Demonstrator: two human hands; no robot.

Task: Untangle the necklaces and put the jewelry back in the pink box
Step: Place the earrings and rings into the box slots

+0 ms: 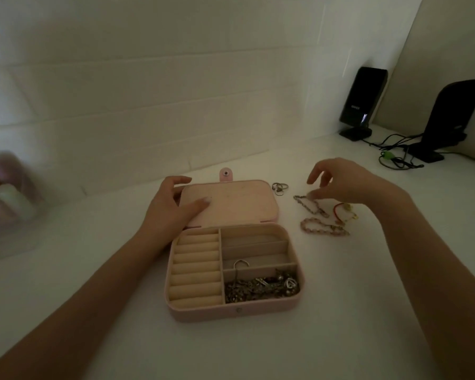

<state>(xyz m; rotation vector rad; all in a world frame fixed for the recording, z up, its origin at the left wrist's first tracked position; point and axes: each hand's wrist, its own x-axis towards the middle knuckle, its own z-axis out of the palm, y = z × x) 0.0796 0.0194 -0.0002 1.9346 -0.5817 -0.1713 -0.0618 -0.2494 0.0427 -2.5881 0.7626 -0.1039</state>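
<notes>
Dim white table, pink box [232,311] open mid-table with a tangle in its near right compartment. Left hand [173,207] rests flat on the lid; right hand [340,182] seems to pinch the chain [310,205] (blurry). Lift slow, let it dangle free.

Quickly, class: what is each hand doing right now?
Left hand: open, fingers resting flat on the opened lid of the pink jewelry box.
Right hand: fingertips at the silver chain bracelet on the white table; grip cannot be told.
</notes>
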